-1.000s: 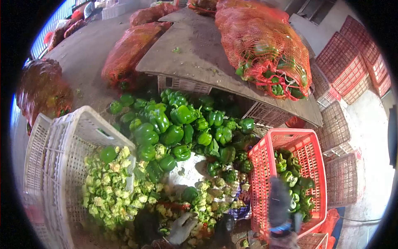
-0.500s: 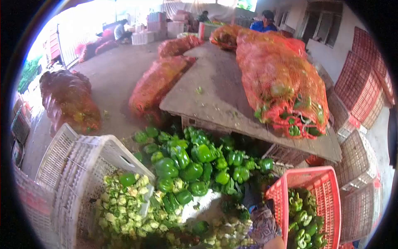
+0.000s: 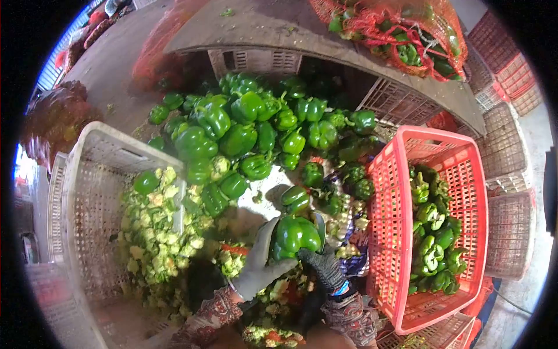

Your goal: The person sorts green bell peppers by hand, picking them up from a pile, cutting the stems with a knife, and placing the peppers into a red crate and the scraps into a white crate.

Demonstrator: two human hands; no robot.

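Observation:
A large green bell pepper (image 3: 296,235) is held between both hands at the lower centre. My left hand (image 3: 260,264), in a light grey glove, is wrapped round its left side. Against its lower right presses my right hand (image 3: 323,266), in a dark glove, with a curved metal piece (image 3: 320,227) standing beside the pepper; its grip on that piece is partly hidden. Just above lies another green pepper (image 3: 294,199). Behind them is a heap of green peppers (image 3: 238,139). Pale cut cores (image 3: 163,238) fill the left area.
A red crate (image 3: 392,232) with green peppers stands at the right, and a whitish crate (image 3: 84,203) at the left. Behind the heap is a board (image 3: 261,29) bearing a red mesh sack (image 3: 401,43) of peppers. More crates (image 3: 508,232) line the right side.
The view has tilted down, so the board and sacks sit higher in the frame. Both hands now show at the lower centre around a pepper; earlier only a patterned sleeve was clearly visible.

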